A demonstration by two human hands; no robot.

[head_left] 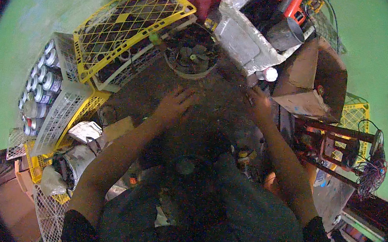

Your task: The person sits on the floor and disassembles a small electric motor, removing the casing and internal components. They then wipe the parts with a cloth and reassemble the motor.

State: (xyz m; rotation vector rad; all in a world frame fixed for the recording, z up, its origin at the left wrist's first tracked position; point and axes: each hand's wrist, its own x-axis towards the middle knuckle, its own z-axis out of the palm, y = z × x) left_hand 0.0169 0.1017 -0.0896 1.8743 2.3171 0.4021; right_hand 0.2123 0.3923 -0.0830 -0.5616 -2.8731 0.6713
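My left hand (175, 106) is stretched out low over the dark, dirty ground, fingers apart and holding nothing I can see. Just beyond it stands a round basin (197, 76), filled with dark scrap pieces and a bladed piece (192, 56) like a small fan. My right hand (258, 105) reaches forward on the other side, its fingers extended and slightly apart. It is nearest to a white-topped container (269, 74) and the near corner of a worn foam box (244, 40). Dim light blurs the right fingertips, and no held object shows there.
Yellow and white plastic crates (83, 74) line the left, one holding several cans (44, 81). At right are an open cardboard box (296, 96), a wooden frame (338, 145) and tangled wires (371, 177). A grey bucket (286, 34) and an orange tool (293, 5) lie in the foam box.
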